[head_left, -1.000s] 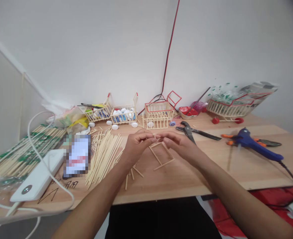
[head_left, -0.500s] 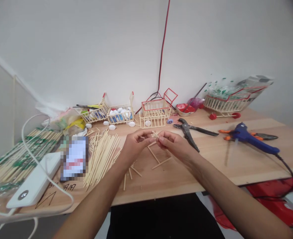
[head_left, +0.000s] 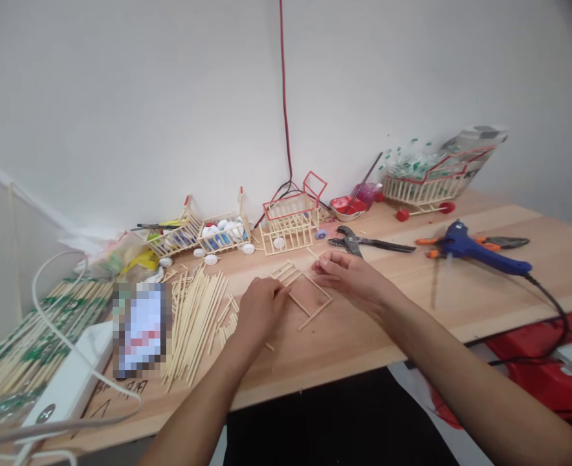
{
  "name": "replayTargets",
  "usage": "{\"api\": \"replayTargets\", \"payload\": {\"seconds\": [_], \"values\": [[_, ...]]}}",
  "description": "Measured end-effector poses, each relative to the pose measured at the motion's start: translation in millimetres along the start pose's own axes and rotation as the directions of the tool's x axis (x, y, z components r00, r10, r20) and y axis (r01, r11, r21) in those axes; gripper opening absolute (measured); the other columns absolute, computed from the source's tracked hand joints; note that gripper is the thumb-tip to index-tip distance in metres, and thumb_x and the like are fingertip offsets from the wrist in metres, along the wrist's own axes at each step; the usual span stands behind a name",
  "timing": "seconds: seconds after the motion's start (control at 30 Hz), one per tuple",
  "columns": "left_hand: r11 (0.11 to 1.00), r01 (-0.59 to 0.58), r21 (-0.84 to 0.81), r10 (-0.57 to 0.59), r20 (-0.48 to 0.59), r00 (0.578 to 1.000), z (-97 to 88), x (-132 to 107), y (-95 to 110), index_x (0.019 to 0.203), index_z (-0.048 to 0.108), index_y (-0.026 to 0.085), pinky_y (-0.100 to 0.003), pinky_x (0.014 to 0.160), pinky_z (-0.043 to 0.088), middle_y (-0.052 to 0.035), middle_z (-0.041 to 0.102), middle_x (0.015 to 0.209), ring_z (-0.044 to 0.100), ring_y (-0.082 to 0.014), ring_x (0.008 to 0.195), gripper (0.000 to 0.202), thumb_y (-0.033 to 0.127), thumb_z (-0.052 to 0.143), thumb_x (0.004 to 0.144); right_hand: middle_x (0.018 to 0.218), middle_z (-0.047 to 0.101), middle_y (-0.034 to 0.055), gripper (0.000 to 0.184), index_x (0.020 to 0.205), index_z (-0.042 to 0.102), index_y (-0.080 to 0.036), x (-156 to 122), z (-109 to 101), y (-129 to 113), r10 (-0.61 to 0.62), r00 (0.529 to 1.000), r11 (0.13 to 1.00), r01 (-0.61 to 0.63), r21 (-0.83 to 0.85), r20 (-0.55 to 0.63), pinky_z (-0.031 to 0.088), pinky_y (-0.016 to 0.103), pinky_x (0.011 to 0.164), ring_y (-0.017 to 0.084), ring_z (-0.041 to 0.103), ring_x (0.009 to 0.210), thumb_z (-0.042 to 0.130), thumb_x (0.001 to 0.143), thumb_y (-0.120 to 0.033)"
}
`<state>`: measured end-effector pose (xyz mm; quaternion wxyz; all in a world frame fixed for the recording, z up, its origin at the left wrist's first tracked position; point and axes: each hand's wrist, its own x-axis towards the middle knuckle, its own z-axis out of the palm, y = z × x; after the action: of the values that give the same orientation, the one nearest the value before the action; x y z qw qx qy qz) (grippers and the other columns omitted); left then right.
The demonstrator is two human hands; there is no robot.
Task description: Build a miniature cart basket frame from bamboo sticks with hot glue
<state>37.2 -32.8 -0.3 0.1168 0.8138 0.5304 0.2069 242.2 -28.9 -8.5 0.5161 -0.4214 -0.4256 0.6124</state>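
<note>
A flat rectangular frame of thin wooden sticks point(head_left: 310, 294) lies on the wooden table point(head_left: 412, 304) between my hands. My left hand point(head_left: 261, 309) rests on the table with its fingers curled against the frame's left edge. My right hand point(head_left: 351, 275) hovers low over the frame's far right corner, fingers bent and pinched together; what they hold, if anything, is too small to make out. A pile of loose sticks point(head_left: 198, 314) lies just left of my left hand.
Black pliers point(head_left: 363, 242) and a blue glue gun point(head_left: 480, 255) with its cable lie to the right. Stick baskets point(head_left: 290, 223), a stick cart point(head_left: 426, 184) and a red bowl point(head_left: 347, 206) line the wall. A phone point(head_left: 138, 327), power bank point(head_left: 67, 382) and bundled sticks point(head_left: 28, 336) sit left.
Both hands have come down from holding a short stick together above the frame and have parted; the left now rests at the frame's edge. The camera has swung to the right.
</note>
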Motion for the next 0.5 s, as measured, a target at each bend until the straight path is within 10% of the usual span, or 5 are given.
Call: {"api": "replayTargets", "payload": {"seconds": [0.27,0.5], "values": [[0.993,0.032,-0.11,-0.028,0.038,0.999,-6.2,1.3,2.6,0.073,0.072,0.018,-0.03,0.065,0.033,-0.0065,0.07,0.075,0.056,-0.019,0.07,0.027,0.028,0.05,0.086,0.087,0.063,0.0012,0.027,0.076,0.062,-0.017,0.1,0.2,2.0,0.079,0.995,0.981,-0.089,0.175,0.064,0.049,0.029,0.084,0.011,0.06,0.082,0.079,0.069,-0.037],[0.983,0.107,-0.152,-0.093,0.096,0.991,-8.8,3.2,0.7,0.064,0.071,0.015,-0.027,0.061,0.032,-0.0034,0.066,0.062,0.055,-0.0154,0.061,0.034,0.029,0.049,0.086,0.083,0.063,-0.0006,0.024,0.08,0.062,-0.018,2.5,5.0,10.4,-0.17,0.984,0.984,0.173,-0.05,0.058,0.043,0.029,0.089,0.011,0.06,0.084,0.069,0.079,-0.041]]}}
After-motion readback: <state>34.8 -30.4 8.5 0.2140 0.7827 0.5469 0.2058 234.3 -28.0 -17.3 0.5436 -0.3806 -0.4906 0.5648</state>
